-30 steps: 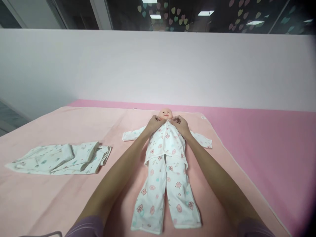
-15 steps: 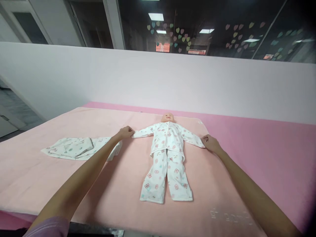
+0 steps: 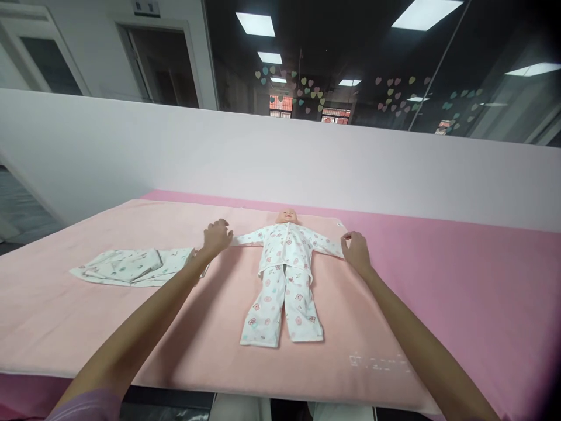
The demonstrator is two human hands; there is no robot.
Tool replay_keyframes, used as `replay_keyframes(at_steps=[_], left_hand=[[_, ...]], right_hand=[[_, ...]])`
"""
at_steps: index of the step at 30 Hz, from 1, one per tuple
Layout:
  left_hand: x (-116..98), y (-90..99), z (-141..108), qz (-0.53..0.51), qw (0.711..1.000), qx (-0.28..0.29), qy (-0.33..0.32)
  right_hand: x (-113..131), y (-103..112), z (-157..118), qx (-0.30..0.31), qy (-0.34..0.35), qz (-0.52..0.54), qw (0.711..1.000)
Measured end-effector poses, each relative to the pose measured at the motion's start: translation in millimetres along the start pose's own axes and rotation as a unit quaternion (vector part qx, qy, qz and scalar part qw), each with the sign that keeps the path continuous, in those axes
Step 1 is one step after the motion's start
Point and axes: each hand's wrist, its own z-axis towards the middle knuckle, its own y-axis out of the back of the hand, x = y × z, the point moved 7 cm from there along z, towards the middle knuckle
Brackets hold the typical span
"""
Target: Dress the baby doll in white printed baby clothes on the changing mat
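A baby doll [image 3: 288,217] lies face up, dressed in a white patterned shirt [image 3: 287,245] and matching trousers [image 3: 265,310], both sleeves stretched out sideways. Just beyond the cuff of the sleeve on the left, my left hand [image 3: 217,235] hovers with its fingers apart, holding nothing. My right hand [image 3: 356,250] is at the end of the other sleeve, fingers apart and slightly curled, with nothing gripped. Left of the doll rests a folded white patterned garment [image 3: 127,266], partly covered by my left forearm.
A light pink blanket [image 3: 184,339] covers much of the darker pink padded surface [image 3: 460,280]. Behind it stands a low white wall [image 3: 284,158], with dark glass bearing heart stickers above. My legs show below the front edge.
Both hands have let go of the sleeve cuffs and lifted a little, fingers spreading. The camera view has tilted up slightly, and the doll lies in the same pose.
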Motion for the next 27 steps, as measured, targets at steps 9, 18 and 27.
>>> replay_keyframes(at_steps=[9, 18, 27], left_hand=[[-150, -49.0, -50, -0.238, 0.952, 0.156, -0.113], [-161, -51.8, -58, -0.344, 0.900, 0.248, -0.096], [-158, -54.6, -49, -0.334, 0.893, 0.273, -0.125]], right_hand=[[137, -87, -22, 0.242, 0.002, 0.232, 0.942], [137, -112, -19, 0.263, -0.003, 0.218, 0.940], [146, -112, -16, 0.217, 0.064, 0.205, 0.952]])
